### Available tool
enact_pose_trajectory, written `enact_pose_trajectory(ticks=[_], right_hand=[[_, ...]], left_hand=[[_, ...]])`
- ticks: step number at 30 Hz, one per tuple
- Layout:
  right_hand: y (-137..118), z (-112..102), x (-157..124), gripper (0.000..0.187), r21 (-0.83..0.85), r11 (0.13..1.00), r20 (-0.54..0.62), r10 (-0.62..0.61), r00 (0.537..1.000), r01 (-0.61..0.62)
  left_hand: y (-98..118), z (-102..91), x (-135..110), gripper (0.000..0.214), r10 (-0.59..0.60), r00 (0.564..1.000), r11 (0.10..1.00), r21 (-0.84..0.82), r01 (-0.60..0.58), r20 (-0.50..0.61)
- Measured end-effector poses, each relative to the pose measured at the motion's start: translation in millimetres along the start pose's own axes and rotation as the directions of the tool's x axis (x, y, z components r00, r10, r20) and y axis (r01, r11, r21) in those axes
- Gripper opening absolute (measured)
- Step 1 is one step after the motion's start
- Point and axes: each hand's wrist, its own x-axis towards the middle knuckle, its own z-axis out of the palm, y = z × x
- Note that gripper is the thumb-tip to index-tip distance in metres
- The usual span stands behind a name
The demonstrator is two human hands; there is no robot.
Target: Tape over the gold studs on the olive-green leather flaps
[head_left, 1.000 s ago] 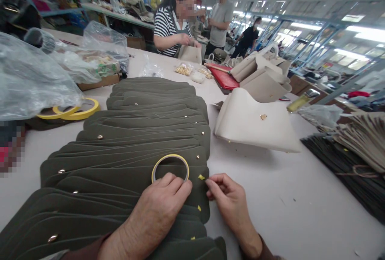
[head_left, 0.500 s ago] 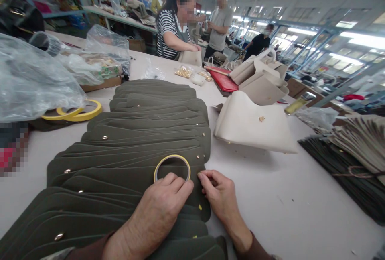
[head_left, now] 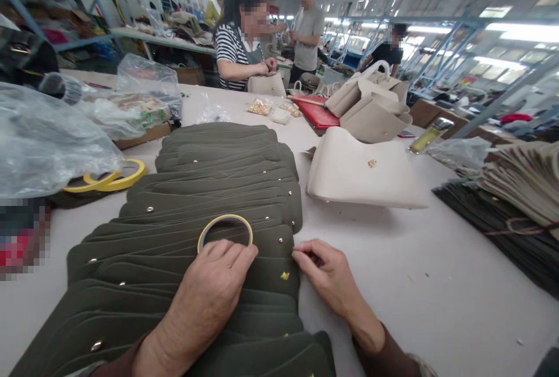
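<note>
My left hand (head_left: 213, 284) is closed around the lower edge of a roll of yellow tape (head_left: 226, 218), held upright above the stack. Beneath it, overlapping dark green bag panels (head_left: 227, 186) lie fanned out in rows, some with small gold metal studs (head_left: 280, 241). My right hand (head_left: 326, 269) is in a pinch at the right edge of one panel; what is between thumb and forefinger, if anything, is too small to make out. A small crumpled piece of yellow tape (head_left: 285, 276) sits on the panel between my hands.
Two more yellow tape rolls (head_left: 131, 174) lie at left beside plastic sheeting (head_left: 52, 138). A cream handbag (head_left: 362, 173) rests right of the panels. Farther right are strapped dark and beige pieces (head_left: 519, 208). A co-worker in stripes (head_left: 236, 45) handles a bag across the table.
My left hand has moved left with the tape roll, away from my right hand. My right hand stays pinched near the panel edge. The yellow tape piece on the panel now looks more raised.
</note>
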Motion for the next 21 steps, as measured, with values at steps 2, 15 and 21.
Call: enact_pose_trajectory(ticks=[2,15,21], right_hand=[[3,6,8,0.01,0.034,0.998,-0.057,0.049,0.997,-0.048],[8,16,16,0.01,0.086,0.987,-0.027,0.139,0.99,-0.136],[-24,12,0,0.01,0.129,0.986,-0.036,-0.098,0.994,0.102]], left_hand=[[0,-0.9,2,0.017,0.016,1.0,1.0,0.001,-0.016,0.018],[1,-15.1,-33,0.021,-0.004,0.994,0.998,-0.069,0.011,0.108],[0,-24.0,-28,0.021,0.004,0.992,0.946,-0.322,-0.044,-0.123]])
